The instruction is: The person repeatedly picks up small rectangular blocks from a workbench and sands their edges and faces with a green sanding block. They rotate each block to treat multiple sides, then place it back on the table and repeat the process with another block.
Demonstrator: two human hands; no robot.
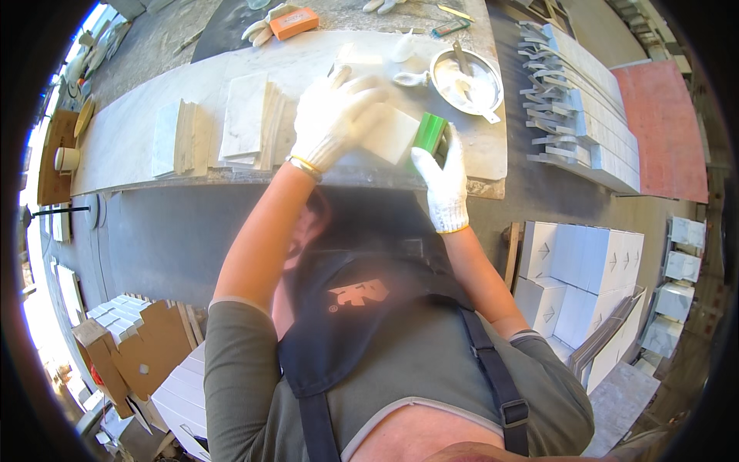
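Observation:
My left hand [335, 115], in a white knitted glove, bends its fingers over the upper left part of a white tile [391, 137] at the bench's front edge. Its fingertips are slightly blurred and partly hidden. In my right hand [444, 185], gloved alike, is a green block [430, 132], pinched between thumb and fingers at the tile's right edge. Another pale tile [358, 63] lies beyond my left hand. A round pan [493, 75] of white paste, with a flat tool [462, 58] in it, stands beyond my right hand.
Marble tile stacks [171, 138] [246, 119] stand on the pale bench slab [115, 154] to the left. An orange block [294, 23] and a white bottle [402, 48] sit farther back. Strapped slabs [589, 100] stand right; white boxes [581, 258] sit below them.

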